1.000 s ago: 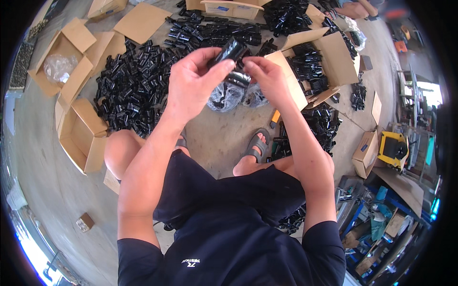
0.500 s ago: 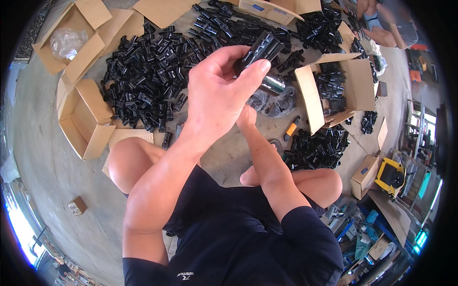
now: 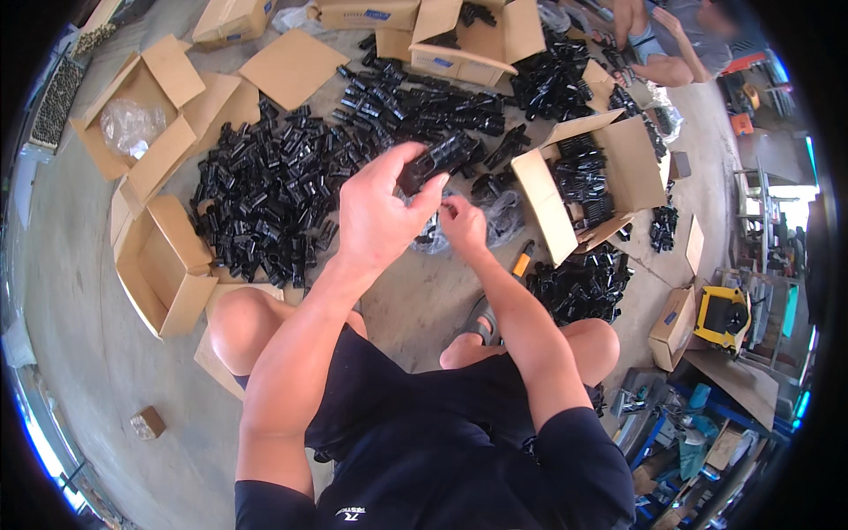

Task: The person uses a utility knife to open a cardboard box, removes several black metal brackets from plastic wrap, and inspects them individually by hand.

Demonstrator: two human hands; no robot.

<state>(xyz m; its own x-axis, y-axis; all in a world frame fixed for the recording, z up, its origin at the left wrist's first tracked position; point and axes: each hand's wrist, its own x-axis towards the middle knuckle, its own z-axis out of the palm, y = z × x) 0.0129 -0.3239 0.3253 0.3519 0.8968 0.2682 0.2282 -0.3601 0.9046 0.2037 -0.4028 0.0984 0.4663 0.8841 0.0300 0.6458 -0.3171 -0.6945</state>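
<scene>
My left hand [image 3: 378, 212] is closed around a glossy black tubular part [image 3: 439, 162], raised above the floor in front of me, thumb along its near side. Just right of it and lower, my right hand [image 3: 464, 225] has its fingers curled together; whatever they pinch is too small or hidden to name. Beneath the right hand lies a crumpled clear plastic bag [image 3: 502, 216]. A large heap of similar black parts [image 3: 265, 190] spreads on the floor to the left, and further parts [image 3: 424, 110] lie beyond my hands.
On the right, an open carton [image 3: 545, 208] holds rows of black parts, with a smaller pile [image 3: 579, 287] and a yellow-handled cutter [image 3: 524, 258] nearby. Opened cartons [image 3: 146, 265] stand left. Another carton [image 3: 473, 64] is at the back. Another person [image 3: 676, 49] sits far right.
My left hand has come down and slightly left with the black part, now tilted differently. The right hand, partly hidden behind the left before, shows beside it. The view has shifted.
</scene>
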